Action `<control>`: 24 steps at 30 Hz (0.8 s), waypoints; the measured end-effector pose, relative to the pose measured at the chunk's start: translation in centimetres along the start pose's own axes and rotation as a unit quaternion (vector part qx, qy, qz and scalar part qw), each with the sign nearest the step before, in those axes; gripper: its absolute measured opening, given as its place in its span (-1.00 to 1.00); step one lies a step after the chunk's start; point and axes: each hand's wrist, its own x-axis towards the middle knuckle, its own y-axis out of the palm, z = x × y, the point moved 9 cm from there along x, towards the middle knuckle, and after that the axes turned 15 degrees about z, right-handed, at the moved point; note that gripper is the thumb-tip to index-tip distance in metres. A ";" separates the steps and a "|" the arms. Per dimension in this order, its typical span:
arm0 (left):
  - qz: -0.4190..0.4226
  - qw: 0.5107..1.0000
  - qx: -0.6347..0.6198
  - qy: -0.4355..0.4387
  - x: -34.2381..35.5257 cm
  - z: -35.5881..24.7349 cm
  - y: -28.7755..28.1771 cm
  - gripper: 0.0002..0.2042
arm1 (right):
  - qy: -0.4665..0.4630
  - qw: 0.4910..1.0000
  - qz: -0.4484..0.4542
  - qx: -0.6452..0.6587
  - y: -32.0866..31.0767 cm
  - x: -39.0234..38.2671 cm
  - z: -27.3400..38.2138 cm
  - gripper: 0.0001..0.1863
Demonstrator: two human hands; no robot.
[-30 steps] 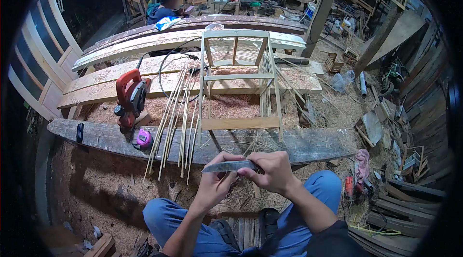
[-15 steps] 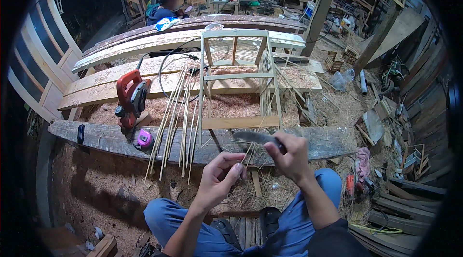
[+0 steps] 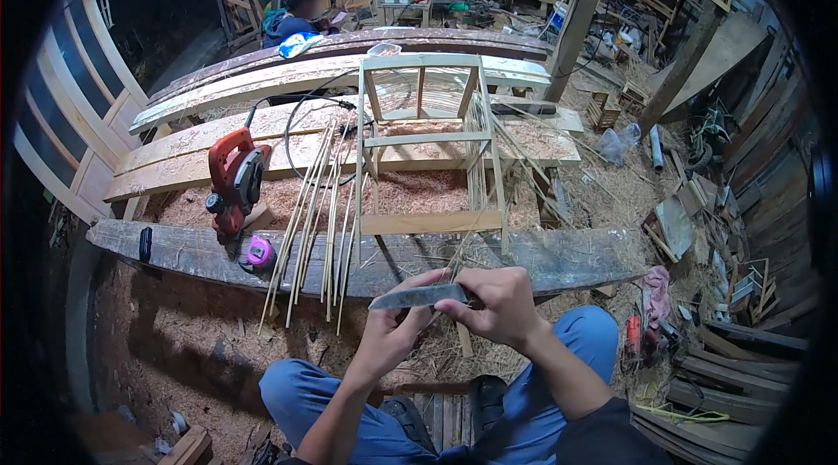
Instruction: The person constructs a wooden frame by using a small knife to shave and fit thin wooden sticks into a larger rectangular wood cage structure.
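Observation:
My right hand (image 3: 502, 308) is closed round the handle of a knife with a broad grey blade (image 3: 410, 297). The blade points left and lies across the fingers of my left hand (image 3: 388, 338). That hand is closed in a pinch on a thin wooden strip (image 3: 456, 262), which sticks up beyond the knife; its lower part is hidden behind the blade and my fingers. Both hands are close together above my knees, just in front of a worn plank (image 3: 559, 257). Beyond them stands a small light wooden frame (image 3: 432, 224) with thin sticks at its right side.
Several slender sticks (image 3: 301, 234) lean across the worn plank to the left. Beside them are a red electric planer (image 3: 229, 181), a pink tape measure (image 3: 259, 252) and a small black object (image 3: 146, 242). Shavings cover the ground. A person (image 3: 301, 15) sits behind the far boards.
My right hand has brought the knife down and left, from raised above the strip to across my left fingers. My left hand keeps nearly the same place.

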 end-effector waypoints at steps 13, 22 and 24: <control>-0.030 0.999 -0.027 0.019 0.5 0.3 -0.1 -0.69 | 0.011 1.000 -0.007 -0.013 0.6 0.0 -1.2 -0.46; 0.029 0.990 -0.132 -0.030 0.6 1.5 0.5 -0.52 | -0.006 1.000 -0.006 -0.012 -0.1 0.2 0.0 -0.46; 0.026 0.988 -0.150 -0.026 0.2 1.4 0.1 -0.51 | 0.018 0.999 -0.026 -0.007 -0.8 0.0 -1.4 -0.45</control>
